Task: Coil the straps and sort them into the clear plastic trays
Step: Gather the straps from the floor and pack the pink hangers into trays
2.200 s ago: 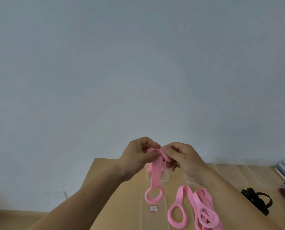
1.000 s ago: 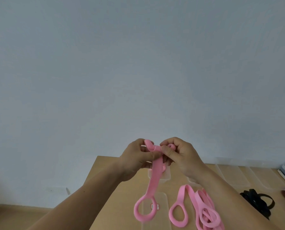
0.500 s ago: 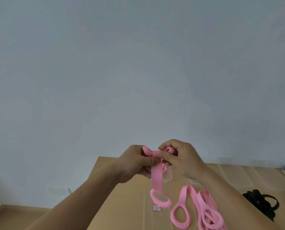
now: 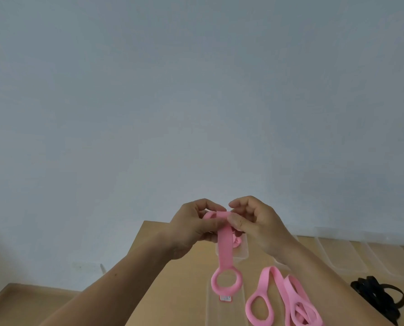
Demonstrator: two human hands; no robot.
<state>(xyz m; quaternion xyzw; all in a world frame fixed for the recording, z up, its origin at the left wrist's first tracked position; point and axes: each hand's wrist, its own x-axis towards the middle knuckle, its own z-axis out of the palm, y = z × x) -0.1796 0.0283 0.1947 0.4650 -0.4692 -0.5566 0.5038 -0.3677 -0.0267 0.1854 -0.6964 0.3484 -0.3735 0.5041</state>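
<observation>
A pink strap (image 4: 225, 245) with a ring at its lower end hangs in the air above the wooden table (image 4: 163, 278). My left hand (image 4: 194, 228) grips its partly coiled upper end, and my right hand (image 4: 252, 222) pinches the same end with thumb and fingers. Behind the hanging strap stands a clear plastic tray (image 4: 242, 251) with a pink coil inside. Several loose pink straps (image 4: 288, 300) lie on the table at the lower right. Another clear tray (image 4: 226, 309) with a small red-edged label lies under the ring.
More clear trays (image 4: 337, 252) line the back right of the table. A heap of black straps (image 4: 377, 300) lies at the right edge. The table's left edge runs diagonally below my left forearm, with floor beyond it. A plain grey wall fills the upper view.
The strap's ring end swung left, then back under my hands. The camera tilted slightly. Both hands kept hold of the top, turning the coil.
</observation>
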